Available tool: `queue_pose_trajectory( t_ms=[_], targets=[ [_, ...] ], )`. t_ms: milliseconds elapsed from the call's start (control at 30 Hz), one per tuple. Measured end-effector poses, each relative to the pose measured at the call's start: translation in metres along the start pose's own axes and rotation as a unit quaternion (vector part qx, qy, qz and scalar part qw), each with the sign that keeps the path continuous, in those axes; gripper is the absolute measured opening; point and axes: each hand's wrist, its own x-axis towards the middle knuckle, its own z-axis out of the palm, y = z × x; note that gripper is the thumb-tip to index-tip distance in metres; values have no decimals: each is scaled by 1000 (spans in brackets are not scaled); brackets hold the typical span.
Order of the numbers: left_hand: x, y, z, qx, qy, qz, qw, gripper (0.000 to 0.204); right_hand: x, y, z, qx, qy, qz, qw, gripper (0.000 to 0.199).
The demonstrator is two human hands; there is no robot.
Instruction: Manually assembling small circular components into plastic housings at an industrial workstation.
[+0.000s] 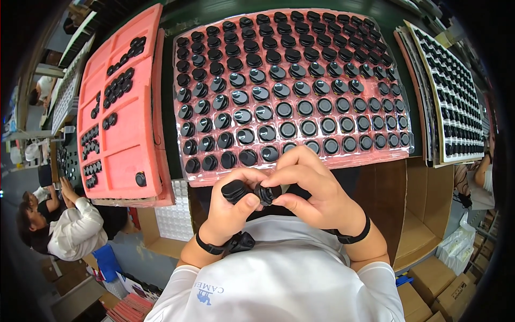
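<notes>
My left hand (228, 212) is closed round a glossy black oval part (234, 190) with a grooved side, near the tray's front edge. A second black ribbed round part (266, 194) sits between both hands, pinched by the thumb and fingers of my right hand (314, 190) and touching the left fingers. Just beyond lies a clear plastic tray (189, 174) on pink foam, with rows of black round parts (288, 129) in its pockets. One pocket (370, 86) at the right shows pink without a part.
To the left stands a pink foam tray (126, 166) with groups of black parts in its compartments. A white tray (465, 153) of black parts leans at the right. Cardboard boxes (437, 282) sit lower right. Another person (78, 228) works at the left.
</notes>
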Motion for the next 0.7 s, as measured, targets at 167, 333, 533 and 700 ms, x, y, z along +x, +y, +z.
queue_pose_trajectory(
  t_ms=[167, 333, 533, 700],
  targets=[
    [5, -3, 4, -24, -20, 4, 999, 53, 6, -8, -24, -78, -43, 6, 996, 26],
    [4, -5, 2, -11, -36, 1, 999, 41, 11, -5, -85, -254, -14, 90, 963, 23],
    [3, -5, 10, -1, -33, -34, 999, 36, 19, 30, -172, -442, 24, 146, 885, 21],
    [0, -4, 9, 6, -46, -54, 997, 30, 24, 51, -188, -486, 9, 166, 858, 21]
  ],
)
